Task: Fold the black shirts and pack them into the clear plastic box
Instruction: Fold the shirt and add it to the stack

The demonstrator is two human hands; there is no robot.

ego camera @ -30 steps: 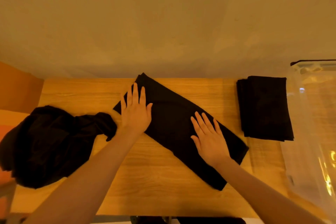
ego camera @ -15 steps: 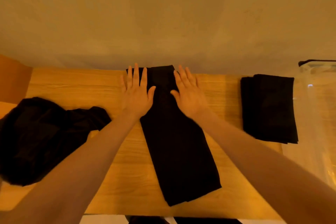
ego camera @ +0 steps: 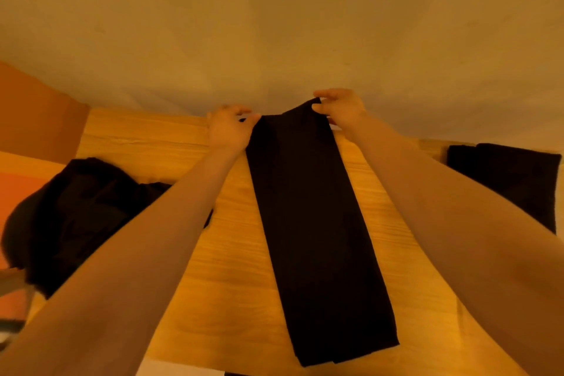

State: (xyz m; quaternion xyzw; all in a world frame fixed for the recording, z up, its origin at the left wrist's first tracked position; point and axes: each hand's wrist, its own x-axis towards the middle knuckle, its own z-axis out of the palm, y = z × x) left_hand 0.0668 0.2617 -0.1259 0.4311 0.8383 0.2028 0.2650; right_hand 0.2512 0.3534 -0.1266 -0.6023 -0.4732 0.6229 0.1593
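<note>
Since half a second ago: both palms lifted off the far end of the long folded black shirt (ego camera: 317,223); fingers now curled onto its two far corners. Shirt itself unshifted, a narrow strip running from the near edge of the wooden surface (ego camera: 232,268) out to the far edge.

Left hand (ego camera: 227,128): pinching the far left corner between thumb and fingers, knuckles toward camera. Corner low, about at surface level.

Right hand (ego camera: 340,110): pinching the far right corner, raised slightly higher than the left; cloth edge between the two hands sloping up toward the right hand. Rest of the strip flat on the surface, lying between the two forearms.

Left of the left forearm, partly behind it: heap of unfolded black shirts (ego camera: 82,217), crumpled, hanging past the left edge of the surface.

Right of the right forearm, well apart from the strip: stack of folded black shirts (ego camera: 512,180), flat on the surface, cut off by the frame edge and partly hidden by the forearm.

Clear plastic box: cannot be made out in this view.

Beyond both hands: plain pale wall (ego camera: 274,24).
</note>
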